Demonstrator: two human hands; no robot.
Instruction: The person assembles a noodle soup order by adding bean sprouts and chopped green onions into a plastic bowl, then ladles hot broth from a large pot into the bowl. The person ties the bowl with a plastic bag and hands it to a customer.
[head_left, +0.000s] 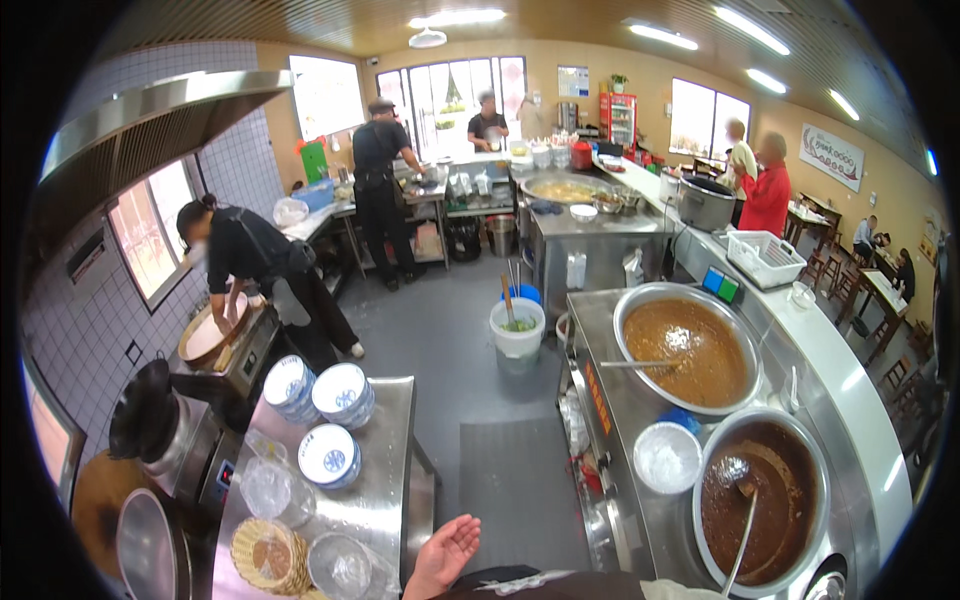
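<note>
At the bottom centre my left hand (448, 550) is raised beside the steel table (390, 450), palm up, holding nothing. My right hand is out of view. On that table stand several stacks of blue-and-white bowls (328, 454), stacked wicker baskets (266, 559) and a clear plastic container (341, 566). To my right, a large metal basin of dark brown sauce (787, 480) holds a ladle (742, 536). Behind it stands a basin of lighter brown soup (675, 330) with another ladle (637, 364). A white tub lined with plastic (667, 457) sits beside them.
White buckets (517, 345), one holding greens and a wooden-handled tool, stand on the floor ahead. At the left a co-worker (255, 247) bends over a round wooden tub (214, 330). Another co-worker (379, 172) stands farther back. A curved white counter (847, 382) borders the right side.
</note>
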